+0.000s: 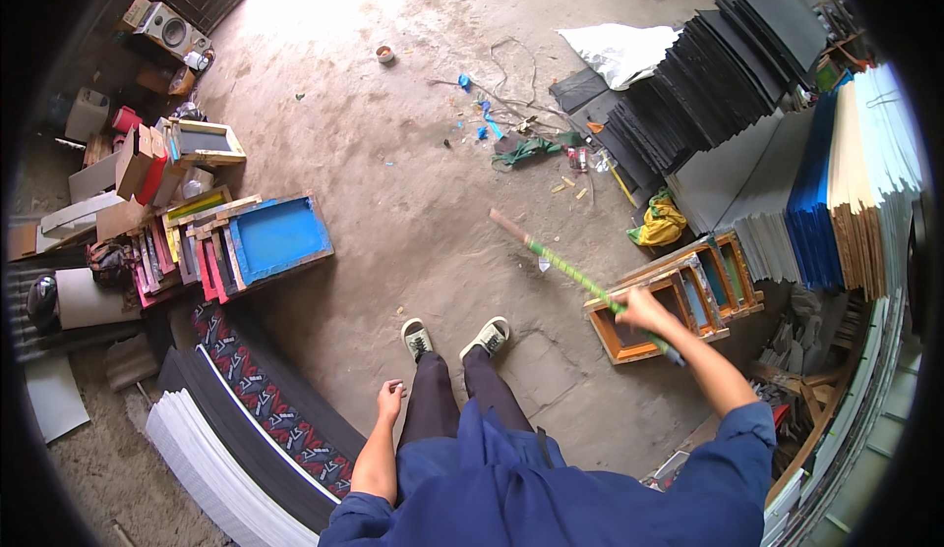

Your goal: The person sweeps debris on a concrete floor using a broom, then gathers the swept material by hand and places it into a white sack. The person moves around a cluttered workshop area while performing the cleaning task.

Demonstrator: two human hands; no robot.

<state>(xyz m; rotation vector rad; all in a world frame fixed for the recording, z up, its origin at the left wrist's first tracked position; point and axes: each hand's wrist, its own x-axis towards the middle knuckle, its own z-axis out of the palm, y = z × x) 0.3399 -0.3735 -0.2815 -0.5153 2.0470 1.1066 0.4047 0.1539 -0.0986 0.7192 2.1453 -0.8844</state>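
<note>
My right hand is wrapped round a long stick with a green and yellow spiral covering. Its bare brownish end points forward and left, and its dark end sticks out behind my fist. Beneath that hand, several wooden frames lean together on the floor; I cannot tell whether the stick touches them. My left hand hangs beside my left leg with its fingers loosely bent and a little apart. Nothing shows in it.
Blue-panelled and other frames stand at left, near a rolled patterned sheet. Stacked black sheets and blue sheets line the right side. Scraps, including a green cloth and a yellow bag, lie ahead on the floor.
</note>
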